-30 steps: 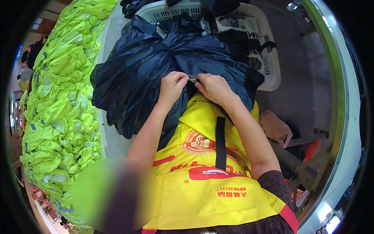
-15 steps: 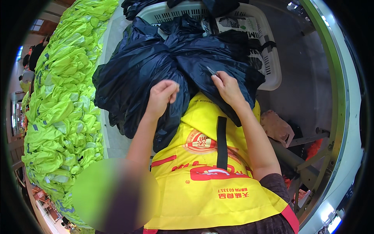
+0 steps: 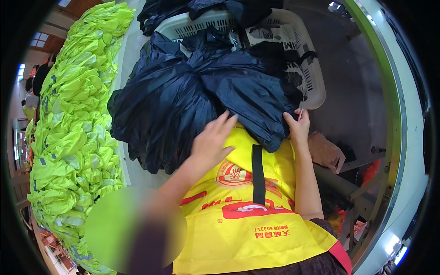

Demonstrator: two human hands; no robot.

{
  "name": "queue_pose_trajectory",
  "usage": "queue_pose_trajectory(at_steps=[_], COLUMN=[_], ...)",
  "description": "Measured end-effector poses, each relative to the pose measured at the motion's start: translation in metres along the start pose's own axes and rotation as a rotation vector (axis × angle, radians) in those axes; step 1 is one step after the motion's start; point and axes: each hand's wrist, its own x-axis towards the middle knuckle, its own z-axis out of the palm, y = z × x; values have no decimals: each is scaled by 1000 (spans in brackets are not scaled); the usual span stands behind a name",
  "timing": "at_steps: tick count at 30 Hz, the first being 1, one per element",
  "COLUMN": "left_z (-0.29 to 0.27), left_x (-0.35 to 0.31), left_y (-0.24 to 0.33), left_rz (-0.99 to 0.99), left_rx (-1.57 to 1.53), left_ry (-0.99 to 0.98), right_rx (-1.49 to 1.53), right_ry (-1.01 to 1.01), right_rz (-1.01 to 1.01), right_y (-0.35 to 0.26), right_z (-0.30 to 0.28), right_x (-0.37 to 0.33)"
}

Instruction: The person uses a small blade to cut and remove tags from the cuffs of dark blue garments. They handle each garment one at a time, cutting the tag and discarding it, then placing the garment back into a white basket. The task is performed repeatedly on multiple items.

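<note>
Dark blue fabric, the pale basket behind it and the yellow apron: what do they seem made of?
The dark blue fabric: probably thin nylon or polyester, slightly glossy, judging by its sheen and crisp creases. The pale basket: likely moulded plastic, smooth, given its slotted walls. The yellow apron: perhaps coated cloth, fairly matt, with soft folds.

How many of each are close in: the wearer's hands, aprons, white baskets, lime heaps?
Hands: 2 (left hand, right hand)
Apron: 1
Basket: 1
Heap: 1
Total: 5
</note>
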Motion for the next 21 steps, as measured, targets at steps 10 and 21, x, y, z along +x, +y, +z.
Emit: queue_pose_trajectory(at_steps=[10, 21], left_z=[-40, -10], left_x=[55, -73], left_y=[-87, -174], left_rz=[-784, -1226], left_rx=[-580, -1771], left_ry=[980, 1107], right_rx=[414, -130], right_ry=[-263, -26], right_rz=[-593, -17], right_y=[-154, 45], right_z=[29, 68], right_x=[-21, 105])
